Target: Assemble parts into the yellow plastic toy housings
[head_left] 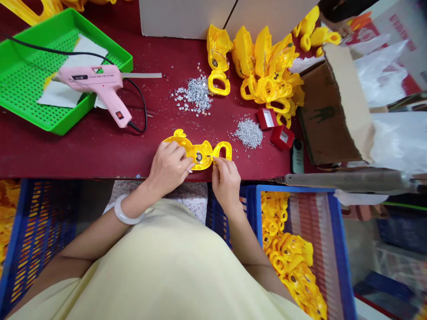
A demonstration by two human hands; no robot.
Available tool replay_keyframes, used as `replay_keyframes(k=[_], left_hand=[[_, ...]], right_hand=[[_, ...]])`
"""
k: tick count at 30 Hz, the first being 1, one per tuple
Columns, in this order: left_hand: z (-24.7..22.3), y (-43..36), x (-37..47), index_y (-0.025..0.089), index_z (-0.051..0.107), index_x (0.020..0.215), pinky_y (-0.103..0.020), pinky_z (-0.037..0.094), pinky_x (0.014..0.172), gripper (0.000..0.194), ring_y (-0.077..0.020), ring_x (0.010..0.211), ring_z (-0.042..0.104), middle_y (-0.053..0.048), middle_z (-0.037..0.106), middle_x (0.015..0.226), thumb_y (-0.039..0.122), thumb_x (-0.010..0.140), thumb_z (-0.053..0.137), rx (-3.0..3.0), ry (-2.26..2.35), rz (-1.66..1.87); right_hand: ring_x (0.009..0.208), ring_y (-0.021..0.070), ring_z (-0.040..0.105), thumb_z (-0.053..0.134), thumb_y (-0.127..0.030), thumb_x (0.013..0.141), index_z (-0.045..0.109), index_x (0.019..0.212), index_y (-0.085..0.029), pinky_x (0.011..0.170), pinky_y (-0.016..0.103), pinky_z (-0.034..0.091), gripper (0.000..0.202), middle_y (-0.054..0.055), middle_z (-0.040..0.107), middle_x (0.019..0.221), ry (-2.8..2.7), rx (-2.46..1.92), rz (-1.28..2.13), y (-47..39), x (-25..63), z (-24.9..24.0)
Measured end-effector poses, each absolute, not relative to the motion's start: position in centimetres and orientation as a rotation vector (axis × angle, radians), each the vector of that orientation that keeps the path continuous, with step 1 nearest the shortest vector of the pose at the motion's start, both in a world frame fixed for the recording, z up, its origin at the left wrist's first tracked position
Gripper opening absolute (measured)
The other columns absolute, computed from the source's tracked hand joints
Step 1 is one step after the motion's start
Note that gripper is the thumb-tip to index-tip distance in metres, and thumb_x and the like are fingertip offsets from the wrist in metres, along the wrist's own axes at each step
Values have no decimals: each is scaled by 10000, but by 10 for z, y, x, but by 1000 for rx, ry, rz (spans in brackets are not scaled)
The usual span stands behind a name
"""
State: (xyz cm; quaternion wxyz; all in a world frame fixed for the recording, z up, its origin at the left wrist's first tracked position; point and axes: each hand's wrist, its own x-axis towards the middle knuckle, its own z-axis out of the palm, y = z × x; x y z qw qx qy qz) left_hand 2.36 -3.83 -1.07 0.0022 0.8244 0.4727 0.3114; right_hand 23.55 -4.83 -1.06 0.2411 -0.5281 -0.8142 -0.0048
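Observation:
A yellow plastic toy shell (202,155) lies open at the table's front edge, with a small round metal part in its middle and a ring-shaped handle at its right end. My left hand (170,166) covers part of the shell's left side, its fingers bent and pressed onto it. At the joint by the handle, my right hand (226,180) pinches with thumb and fingertips; whatever is between them is too small to make out. Beyond the shell are a pile of clear round pieces (196,94) and a pile of small metal pins (249,133).
A pink glue gun (96,84) with its cable rests against a green tray (63,126) at the left. Yellow shells (267,58), red boxes (282,137) and a cardboard box (333,111) stand right. Blue crates (340,249) flank my lap.

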Motion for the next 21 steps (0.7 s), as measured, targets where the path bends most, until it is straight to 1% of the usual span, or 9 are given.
replay_keyframes(k=[3,9,18,21], left_hand=[[-10,-39,24,199,713,814,-407,376,755,189,-228,829,510,-49,630,788,262,930,577,2578,1483,957],[-8,-38,23,198,704,820,-415,378,752,192,-234,840,516,-53,639,799,263,939,568,2549,1476,936],[-7,-38,24,192,691,777,-414,387,745,150,-237,851,523,-55,655,835,205,903,610,2539,1491,908],[-7,-39,24,190,690,772,-408,391,741,138,-238,851,524,-53,654,831,206,892,624,2553,1505,906]], right_hand=[[972,220,626,438,-167,962,615,1227,-171,871,371,540,318,125,690,1038,-2198,-1450,6,-47,235,-9],[901,190,623,449,-161,954,695,1127,-225,790,324,532,307,87,674,964,-2266,-1459,-46,-46,234,-5],[901,192,627,468,-140,941,704,1069,-186,780,315,535,272,101,692,976,-2281,-1408,-135,-49,235,-7],[889,188,617,478,-144,937,711,1057,-195,766,312,529,267,98,686,983,-2302,-1409,-187,-50,234,-7]])
